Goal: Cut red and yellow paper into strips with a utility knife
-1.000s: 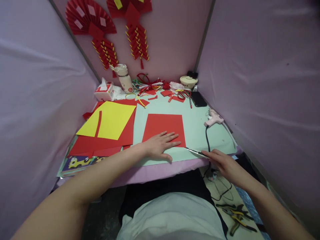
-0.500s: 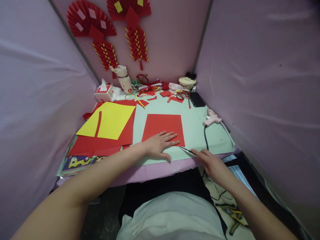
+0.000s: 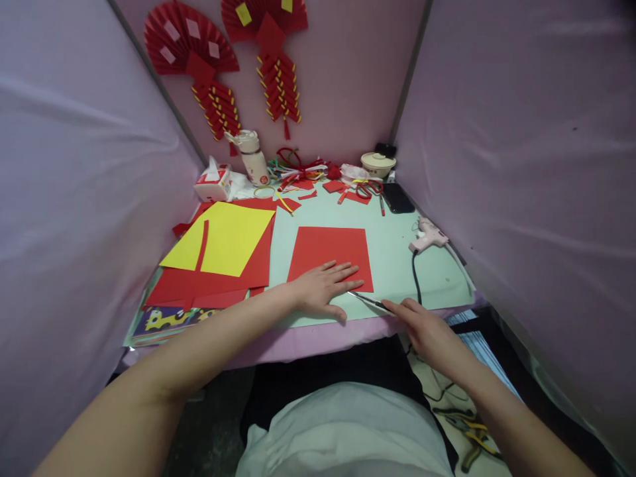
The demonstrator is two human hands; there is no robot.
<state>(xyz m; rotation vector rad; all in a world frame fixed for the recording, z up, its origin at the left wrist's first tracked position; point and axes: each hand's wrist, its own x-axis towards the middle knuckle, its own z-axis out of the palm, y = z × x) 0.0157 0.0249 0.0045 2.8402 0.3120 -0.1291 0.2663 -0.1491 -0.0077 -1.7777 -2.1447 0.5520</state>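
the fingers of the left hand (image 3: 320, 287) are spread a little apart and flat, pressing on the near part of the red sheet (image 3: 332, 248); its thumb lies off the near edge, over the desk (image 3: 397, 265). the fingers of the right hand (image 3: 422, 324) are closed on the thin blade (image 3: 366, 300), whose tip points left along the sheet's near edge, just beside the left fingers — whether it touches the paper i cannot tell. the sheet lies flat in the middle of the desk, its near left corner hidden by the left hand and wrist.

at the back, the tissue box (image 3: 213, 185) has a tissue sticking up from it, the bottle (image 3: 255, 165) stands beside it, and the bowl (image 3: 378, 165) has its lid on, so its contents are hidden.

to the left, a yellow sheet (image 3: 223, 228) lies on larger red paper (image 3: 256, 262), with a red strip (image 3: 203, 245) across it. red-handled scissors (image 3: 368, 190) and a phone (image 3: 398, 199) lie beyond the sheet; the glue gun (image 3: 428, 237) sits to the right — its dark cord runs down towards the right hand. pliers (image 3: 472, 434) lie below the desk.
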